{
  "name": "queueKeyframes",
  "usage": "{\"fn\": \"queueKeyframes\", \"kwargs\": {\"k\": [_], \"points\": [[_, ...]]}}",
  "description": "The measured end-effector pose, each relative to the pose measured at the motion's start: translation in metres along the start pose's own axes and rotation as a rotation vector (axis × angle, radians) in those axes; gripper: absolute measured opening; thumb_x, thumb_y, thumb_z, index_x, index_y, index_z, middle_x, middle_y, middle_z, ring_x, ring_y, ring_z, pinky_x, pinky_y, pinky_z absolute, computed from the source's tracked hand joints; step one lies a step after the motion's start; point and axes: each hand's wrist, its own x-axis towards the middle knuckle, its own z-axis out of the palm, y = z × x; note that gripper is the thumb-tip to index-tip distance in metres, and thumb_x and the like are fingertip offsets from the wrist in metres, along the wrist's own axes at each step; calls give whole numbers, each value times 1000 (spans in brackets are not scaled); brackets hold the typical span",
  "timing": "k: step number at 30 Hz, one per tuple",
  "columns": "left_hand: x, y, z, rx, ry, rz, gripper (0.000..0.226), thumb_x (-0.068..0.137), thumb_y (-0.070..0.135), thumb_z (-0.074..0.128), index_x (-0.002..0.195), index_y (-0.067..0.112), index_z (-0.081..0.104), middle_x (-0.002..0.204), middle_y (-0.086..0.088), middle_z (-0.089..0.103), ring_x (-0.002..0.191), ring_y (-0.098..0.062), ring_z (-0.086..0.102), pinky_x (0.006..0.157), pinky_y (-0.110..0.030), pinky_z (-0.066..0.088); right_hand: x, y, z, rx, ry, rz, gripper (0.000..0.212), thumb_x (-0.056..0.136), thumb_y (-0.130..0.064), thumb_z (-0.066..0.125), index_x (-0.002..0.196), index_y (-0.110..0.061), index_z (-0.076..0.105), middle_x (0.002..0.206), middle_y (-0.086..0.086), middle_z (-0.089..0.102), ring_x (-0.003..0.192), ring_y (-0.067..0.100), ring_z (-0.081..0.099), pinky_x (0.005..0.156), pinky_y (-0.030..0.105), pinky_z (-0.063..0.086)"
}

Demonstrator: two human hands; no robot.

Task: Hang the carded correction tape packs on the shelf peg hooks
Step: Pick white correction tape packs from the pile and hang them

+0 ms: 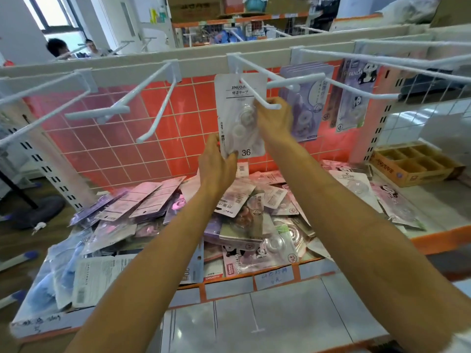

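Observation:
A white carded correction tape pack (235, 103), marked "36" at its foot, hangs on the middle white peg hook (257, 94) against the orange grid panel. My left hand (216, 164) pinches the pack's lower left corner. My right hand (275, 118) holds its right edge, just under the hook's tip. Purple packs (305, 98) and panda packs (354, 98) hang on the hooks to the right. A loose heap of carded packs (229, 217) covers the shelf below my arms.
Bare peg hooks (153, 105) jut out at the left, and long ones (382, 64) reach toward me at the upper right. A cardboard divider box (413, 164) sits on the shelf's right end. Two people (74, 48) stand far back at the left.

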Motion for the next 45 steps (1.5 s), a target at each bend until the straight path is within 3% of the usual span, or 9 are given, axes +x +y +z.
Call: {"fn": "queueKeyframes", "kwargs": {"k": [4, 10, 14, 18, 21, 26, 37, 41, 45], "points": [[17, -2, 5, 32, -20, -22, 30, 86, 12, 61, 114, 5, 52, 105, -8, 65, 88, -25, 60, 69, -27, 41, 16, 3, 9, -21, 4, -2, 23, 87, -28, 57, 65, -20, 56, 71, 2, 60, 78, 27, 60, 73, 43, 51], [10, -22, 3, 61, -174, -92, 42, 85, 23, 65, 122, 10, 49, 104, -7, 69, 89, -24, 66, 78, -41, 55, -11, 21, -8, -145, -43, -1, 26, 95, -27, 51, 106, -7, 60, 93, 3, 59, 88, 20, 55, 75, 32, 42], [-14, -42, -1, 352, -306, 37, 55, 89, 21, 65, 135, 2, 41, 122, -17, 57, 113, -32, 53, 92, -39, 42, -48, 52, -26, -199, -232, 65, 25, 96, -13, 50, 120, -8, 56, 108, 0, 60, 91, 12, 53, 76, 22, 40], [-35, -58, -7, 579, -387, 148, 35, 88, 13, 61, 121, 4, 60, 123, -18, 58, 119, -36, 48, 101, -41, 34, -72, 81, -29, -348, -478, 79, 37, 88, 7, 50, 120, -8, 62, 120, 6, 64, 112, 19, 59, 95, 27, 46], [-51, -60, -15, 721, -456, 220, 36, 71, -3, 58, 104, 3, 69, 107, -17, 64, 110, -40, 53, 91, -46, 45, -87, 94, -28, -471, -567, 8, 47, 79, 12, 51, 117, -11, 66, 119, 5, 66, 112, 18, 60, 94, 29, 47], [-69, -65, -26, 887, -340, 337, 51, 50, -5, 78, 100, 6, 73, 120, -18, 65, 123, -39, 53, 95, -51, 47, -99, 106, -32, -517, -628, -88, 47, 79, 12, 52, 118, -11, 66, 114, 7, 68, 103, 20, 62, 80, 22, 45], [-77, -35, -25, 547, -133, 388, 18, 86, 13, 62, 100, 10, 72, 100, -7, 72, 103, -27, 63, 89, -33, 47, -91, 103, -50, -368, -495, -261, 24, 87, -9, 63, 110, -13, 71, 110, 2, 70, 103, 16, 61, 82, 19, 39], [-77, -11, -20, 309, 7, 293, 21, 89, 11, 64, 109, 8, 67, 101, 1, 68, 90, -15, 64, 81, -25, 48, -80, 94, -61, -180, -342, -354, 19, 87, -6, 64, 101, -12, 75, 97, -1, 73, 90, 15, 67, 83, 28, 52], [-76, -1, -17, 34, -33, 75, 41, 85, 0, 66, 109, 31, 53, 98, 23, 60, 91, 9, 60, 82, -8, 47, -66, 83, -77, -49, -246, -363, 19, 89, -9, 63, 105, -12, 72, 92, -13, 65, 74, -4, 60, 69, 5, 46]]}}
